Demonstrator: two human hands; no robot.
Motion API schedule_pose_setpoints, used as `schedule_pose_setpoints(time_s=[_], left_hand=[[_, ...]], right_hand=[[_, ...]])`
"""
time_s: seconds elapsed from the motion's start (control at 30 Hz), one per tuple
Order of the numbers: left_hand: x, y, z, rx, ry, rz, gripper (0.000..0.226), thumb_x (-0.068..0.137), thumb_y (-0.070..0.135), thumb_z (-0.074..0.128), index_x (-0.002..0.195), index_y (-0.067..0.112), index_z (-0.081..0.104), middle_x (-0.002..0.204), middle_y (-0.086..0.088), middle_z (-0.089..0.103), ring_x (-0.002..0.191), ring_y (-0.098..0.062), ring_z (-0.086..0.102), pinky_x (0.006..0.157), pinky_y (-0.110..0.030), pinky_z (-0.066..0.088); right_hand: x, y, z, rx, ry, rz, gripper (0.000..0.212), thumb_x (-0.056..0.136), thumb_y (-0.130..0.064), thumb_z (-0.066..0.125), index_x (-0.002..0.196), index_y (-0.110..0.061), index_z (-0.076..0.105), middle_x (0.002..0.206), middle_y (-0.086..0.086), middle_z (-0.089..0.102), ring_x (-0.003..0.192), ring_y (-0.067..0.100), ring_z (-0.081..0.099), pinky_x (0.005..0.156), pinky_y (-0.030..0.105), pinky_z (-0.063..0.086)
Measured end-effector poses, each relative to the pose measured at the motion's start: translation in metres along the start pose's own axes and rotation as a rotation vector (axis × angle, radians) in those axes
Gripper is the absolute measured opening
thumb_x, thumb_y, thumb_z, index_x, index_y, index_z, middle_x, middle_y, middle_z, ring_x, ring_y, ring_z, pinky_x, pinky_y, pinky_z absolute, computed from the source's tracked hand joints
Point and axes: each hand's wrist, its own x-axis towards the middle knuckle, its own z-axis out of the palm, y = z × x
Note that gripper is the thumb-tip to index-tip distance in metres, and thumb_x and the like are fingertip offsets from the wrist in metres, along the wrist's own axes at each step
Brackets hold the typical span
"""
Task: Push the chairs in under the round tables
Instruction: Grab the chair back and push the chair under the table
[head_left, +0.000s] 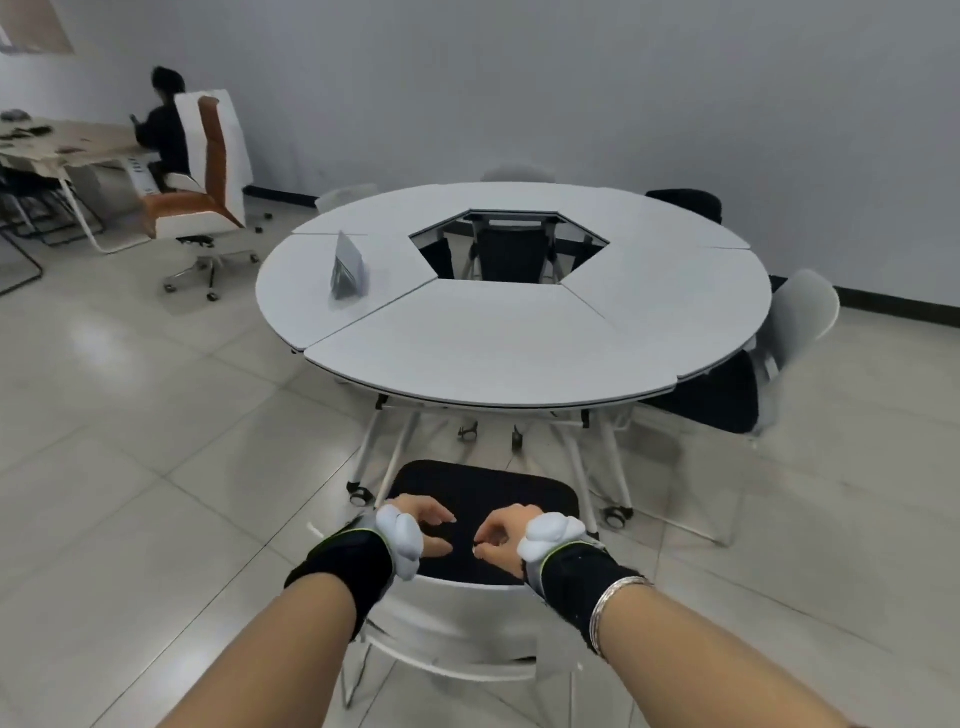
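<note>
Nearest chair (483, 499): black seat and white back. It stands on the floor tiles (156, 415) facing the table. It is pulled out, its seat clear of the table's near edge and its front close to the table's castored legs.
Left hand (421, 525): hovers over the rear of that black seat, just ahead of the white back. The fingers are relaxed and nearly straight, and it holds nothing.
Right hand (501, 535): just beside the left hand, over the same seat. The fingers are curled in with the thumb near their tips. I see nothing between them, and I cannot tell whether it is clenched or loose.
Wrists: black straps with white moulded pieces on both, and a silver bangle (615, 597) on the right.
Round tabletop (493, 353): white, made of wedge sections, with a six-sided opening at the centre.
On the tabletop: one grey folded card (348, 267), standing upright on the left section.
Right-hand chair (800, 317): white back, with its black seat partly under the table's edge.
Far chairs: a black back (685, 202) and a pale back (517, 174) show beyond the far rim.
Far left: an orange and white office chair (202, 171), and a seated person (161, 119) at a long desk (67, 143).
</note>
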Motion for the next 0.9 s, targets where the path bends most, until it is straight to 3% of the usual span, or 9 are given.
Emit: schedule_pose_setpoints(time_s=[0.2, 0.27, 0.33, 0.4, 0.47, 0.53, 0.63, 0.8, 0.9], left_hand=[[0.032, -0.044, 0.036, 0.048, -0.094, -0.015, 0.046, 0.079, 0.033, 0.072, 0.124, 0.031, 0.059, 0.13, 0.008, 0.059, 0.11, -0.005, 0.056, 0.091, -0.017, 0.04], [0.037, -0.051, 0.043, 0.015, -0.107, -0.008, 0.038, 0.083, 0.035, 0.067, 0.12, 0.031, 0.062, 0.123, 0.009, 0.064, 0.106, -0.005, 0.059, 0.092, -0.019, 0.044], [0.037, -0.054, 0.051, 0.05, -0.086, -0.017, 0.021, 0.086, 0.041, 0.056, 0.103, 0.036, 0.068, 0.108, 0.008, 0.07, 0.103, -0.011, 0.065, 0.089, -0.023, 0.049], [0.035, -0.052, 0.052, 0.229, -0.081, -0.028, 0.034, 0.092, 0.047, 0.04, 0.098, 0.032, 0.07, 0.104, 0.001, 0.071, 0.104, -0.019, 0.065, 0.087, -0.027, 0.047], [0.034, -0.05, 0.054, 0.406, -0.072, 0.012, 0.05, 0.099, 0.045, 0.024, 0.111, 0.023, 0.068, 0.113, -0.005, 0.069, 0.114, -0.02, 0.059, 0.1, -0.029, 0.04], [0.039, -0.052, 0.058, 0.425, -0.026, 0.086, 0.056, 0.1, 0.043, 0.017, 0.115, 0.025, 0.068, 0.119, 0.0, 0.067, 0.126, -0.01, 0.049, 0.117, -0.029, 0.02], [0.041, -0.061, 0.062, 0.386, 0.024, 0.13, 0.052, 0.098, 0.043, 0.024, 0.107, 0.027, 0.073, 0.114, 0.012, 0.07, 0.133, 0.006, 0.034, 0.121, -0.03, -0.002], [0.043, -0.063, 0.06, 0.327, -0.001, 0.15, 0.045, 0.091, 0.045, 0.036, 0.096, 0.024, 0.075, 0.105, 0.015, 0.071, 0.133, 0.007, 0.031, 0.121, -0.034, -0.006], [0.045, -0.063, 0.059, 0.327, 0.028, 0.154, 0.046, 0.089, 0.045, 0.037, 0.094, 0.021, 0.075, 0.104, 0.013, 0.071, 0.135, 0.006, 0.028, 0.121, -0.033, -0.008]], right_hand=[[0.022, 0.002, 0.058, 0.073, -0.044, 0.039, 0.033, 0.091, -0.04, 0.054, 0.122, -0.031, 0.063, 0.123, -0.007, 0.066, 0.114, 0.014, 0.061, 0.098, 0.028, 0.047], [0.031, 0.001, 0.072, 0.083, -0.004, 0.061, 0.031, 0.093, -0.043, 0.047, 0.115, -0.033, 0.066, 0.116, -0.006, 0.069, 0.103, 0.016, 0.064, 0.089, 0.028, 0.049], [0.038, -0.001, 0.084, 0.011, 0.022, 0.1, 0.037, 0.096, -0.047, 0.037, 0.108, -0.03, 0.067, 0.106, -0.001, 0.069, 0.086, 0.019, 0.06, 0.075, 0.027, 0.044], [0.04, -0.005, 0.09, -0.054, 0.019, 0.138, 0.049, 0.099, -0.05, 0.027, 0.105, -0.025, 0.068, 0.093, 0.001, 0.064, 0.08, 0.02, 0.054, 0.071, 0.028, 0.039], [0.042, -0.008, 0.09, -0.091, 0.013, 0.175, 0.058, 0.1, -0.051, 0.02, 0.104, -0.02, 0.069, 0.089, 0.0, 0.061, 0.082, 0.022, 0.058, 0.073, 0.03, 0.04], [0.046, -0.011, 0.088, -0.103, 0.014, 0.211, 0.065, 0.1, -0.054, 0.017, 0.103, -0.018, 0.07, 0.09, 0.001, 0.063, 0.088, 0.023, 0.063, 0.074, 0.03, 0.04], [0.05, -0.013, 0.086, -0.122, 0.002, 0.225, 0.07, 0.098, -0.059, 0.015, 0.102, -0.018, 0.071, 0.087, -0.001, 0.059, 0.086, 0.021, 0.062, 0.074, 0.03, 0.04], [0.05, -0.012, 0.082, -0.149, -0.018, 0.208, 0.073, 0.096, -0.065, 0.015, 0.104, -0.019, 0.072, 0.102, 0.005, 0.068, 0.086, 0.021, 0.058, 0.076, 0.031, 0.041], [0.05, -0.012, 0.077, -0.136, -0.013, 0.188, 0.072, 0.095, -0.066, 0.016, 0.1, -0.021, 0.072, 0.088, 0.0, 0.059, 0.08, 0.018, 0.052, 0.073, 0.03, 0.04]])
